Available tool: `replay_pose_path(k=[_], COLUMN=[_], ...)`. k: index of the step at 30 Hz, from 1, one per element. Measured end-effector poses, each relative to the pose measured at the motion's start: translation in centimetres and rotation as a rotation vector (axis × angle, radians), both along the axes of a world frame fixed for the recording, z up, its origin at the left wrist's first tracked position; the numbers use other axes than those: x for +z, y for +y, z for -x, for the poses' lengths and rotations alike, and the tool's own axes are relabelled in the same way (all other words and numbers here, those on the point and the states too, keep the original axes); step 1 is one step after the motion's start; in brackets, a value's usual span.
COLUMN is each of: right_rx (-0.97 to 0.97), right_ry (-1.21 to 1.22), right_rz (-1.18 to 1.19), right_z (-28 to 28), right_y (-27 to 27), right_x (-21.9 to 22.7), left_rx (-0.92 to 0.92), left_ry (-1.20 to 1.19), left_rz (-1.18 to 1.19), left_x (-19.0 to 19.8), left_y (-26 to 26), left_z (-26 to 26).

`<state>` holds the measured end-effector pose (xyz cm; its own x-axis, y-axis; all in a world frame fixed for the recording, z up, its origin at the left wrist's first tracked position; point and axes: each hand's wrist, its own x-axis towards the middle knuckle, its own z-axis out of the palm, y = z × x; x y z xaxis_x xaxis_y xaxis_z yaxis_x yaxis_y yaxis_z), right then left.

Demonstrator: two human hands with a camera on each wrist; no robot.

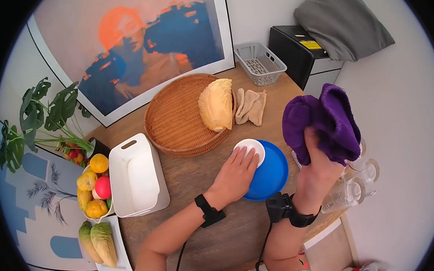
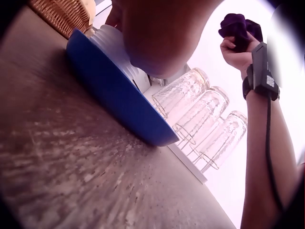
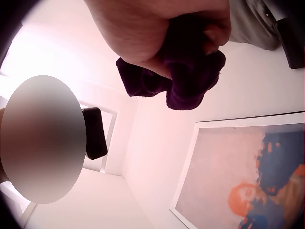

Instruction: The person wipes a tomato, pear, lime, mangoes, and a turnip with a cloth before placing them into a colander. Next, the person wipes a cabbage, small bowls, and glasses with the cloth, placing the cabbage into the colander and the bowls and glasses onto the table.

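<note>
My left hand (image 1: pixel 234 176) reaches over a small white bowl (image 1: pixel 258 149), its fairly straight fingers resting across the bowl. The bowl sits toward the left side of a round blue plate (image 1: pixel 272 180) on the wooden table; its ribbed side shows in the left wrist view. Up to the right, my right hand (image 1: pixel 318 168) grips a bunched purple cloth (image 1: pixel 310 116), thumb pressed into the folds. The cloth (image 3: pixel 188 83) hangs from the curled fingers in the right wrist view, raised above the table.
A wicker tray (image 1: pixel 171 118) holds a yellow half-round item beside a folded beige cloth (image 1: pixel 250 107). A white bin (image 1: pixel 136 180) and fruit bowl stand left, near vegetables on a white tray. Upturned glasses (image 1: pixel 346 194) stand right; a grey basket (image 1: pixel 260 64) is at the back.
</note>
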<state>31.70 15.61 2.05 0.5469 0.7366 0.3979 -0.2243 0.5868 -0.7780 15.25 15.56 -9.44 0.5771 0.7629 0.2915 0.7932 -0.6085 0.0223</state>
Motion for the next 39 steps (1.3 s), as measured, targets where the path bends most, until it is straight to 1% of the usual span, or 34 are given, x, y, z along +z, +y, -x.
replay_pose_path(k=[4, 6, 7, 9, 10, 12, 13, 14, 16, 17, 19, 20, 22, 23, 25, 26, 27, 28, 29, 30, 31, 32, 34, 35, 36, 37, 38, 39], right_rx=[-0.006, 0.008, 0.012, 0.027, 0.028, 0.033, 0.036, 0.042, 0.051, 0.055, 0.059, 0.047, 0.036, 0.027, 0.000, 0.014, 0.026, 0.004, 0.042, 0.084, 0.077, 0.070, 0.065, 0.012, 0.013, -0.031, -0.076, -0.066], right_ry=[0.033, 0.016, 0.016, 0.038, 0.039, 0.023, 0.023, 0.011, -0.004, 0.017, 0.041, 0.030, 0.023, -0.005, -0.034, 0.000, 0.033, 0.031, 0.030, 0.031, 0.033, 0.031, 0.186, 0.192, 0.191, 0.172, 0.156, 0.130], right_rz=[-0.024, -0.036, -0.036, -0.035, -0.035, -0.050, -0.051, -0.054, -0.061, -0.068, -0.074, -0.069, -0.066, -0.038, -0.008, -0.012, -0.018, -0.021, -0.031, -0.040, -0.037, -0.035, -0.125, -0.189, -0.190, -0.179, -0.169, -0.303], right_z=[0.3, 0.3, 0.2, 0.1, 0.1, 0.0, 0.0, 0.0, 0.1, 0.2, 0.3, 0.4, 0.3, 0.1, -0.2, 0.0, 0.0, 0.0, -0.1, 0.0, 0.0, 0.0, -0.1, -0.4, -1.0, -1.7, -2.2, -2.6], right_y=[0.2, 0.0, 0.0, 0.0, 0.1, 0.1, 0.1, 0.2, 0.1, 0.1, 0.0, -0.1, 0.1, 0.2, 0.3, 0.3, 0.2, 0.1, 0.0, -0.2, -0.6, -1.0, -1.8, -2.1, -2.5, -3.1, -3.4, -3.3], right_x=[-0.2, 0.0, 0.1, 0.2, 0.2, 0.0, -0.1, -0.1, 0.0, 0.1, 0.3, 0.4, 0.4, 0.2, -0.2, -0.4, -0.3, -0.1, 0.1, 0.4, 0.8, 1.0, 1.1, 0.8, 0.8, 1.1, 1.3, 1.4], left_rx=[0.004, 0.023, 0.026, -0.096, -0.094, -0.256, -0.277, -0.273, -0.297, -0.295, -0.239, -0.237, -0.212, -0.215, -0.162, -0.183, -0.161, -0.138, -0.157, -0.172, -0.181, -0.187, -0.221, -0.221, -0.263, -0.303, -0.302, -0.313], left_ry=[-0.011, -0.164, -0.164, -0.167, -0.167, -0.092, -0.014, -0.015, 0.045, 0.044, 0.139, 0.140, 0.220, 0.221, 0.159, 0.157, 0.152, 0.148, 0.150, -0.019, -0.190, -0.191, -0.491, -0.494, -0.555, -0.614, -0.613, -0.641], left_rz=[0.020, 0.012, 0.011, 0.110, 0.110, 0.162, 0.172, 0.170, 0.081, 0.078, 0.160, 0.159, 0.159, 0.159, 0.167, 0.164, 0.190, 0.216, 0.212, 0.239, 0.269, 0.271, 0.282, 0.282, 0.262, 0.241, 0.237, 0.250], left_x=[-0.2, -0.1, 0.4, 1.4, 1.1, 0.4, -0.3, -1.0, -1.8, -1.8, -1.6, -1.4, -0.9, -1.0, -1.1, -0.8, -0.3, 0.2, 0.5, 0.8, 1.4, 2.1, 4.0, 5.3, 6.6, 7.4, 7.6, 7.6], left_y=[-0.1, -0.6, -1.2, -2.9, -3.8, -5.5, -5.8, -5.8, -5.6, -5.5, -5.3, -5.3, -5.2, -5.0, -4.5, -4.4, -4.3, -4.1, -3.9, -3.7, -3.7, -3.5, -2.5, -2.1, -1.6, -1.1, -0.5, -0.1], left_z=[0.0, -0.4, -0.6, -1.0, -1.2, -1.7, -1.8, -1.7, -1.5, -1.5, -1.3, -1.2, -1.1, -1.0, -0.9, -0.8, -0.6, -0.6, -0.7, -0.9, -1.2, -1.8, -3.2, -4.2, -5.3, -6.4, -7.5, -8.8])
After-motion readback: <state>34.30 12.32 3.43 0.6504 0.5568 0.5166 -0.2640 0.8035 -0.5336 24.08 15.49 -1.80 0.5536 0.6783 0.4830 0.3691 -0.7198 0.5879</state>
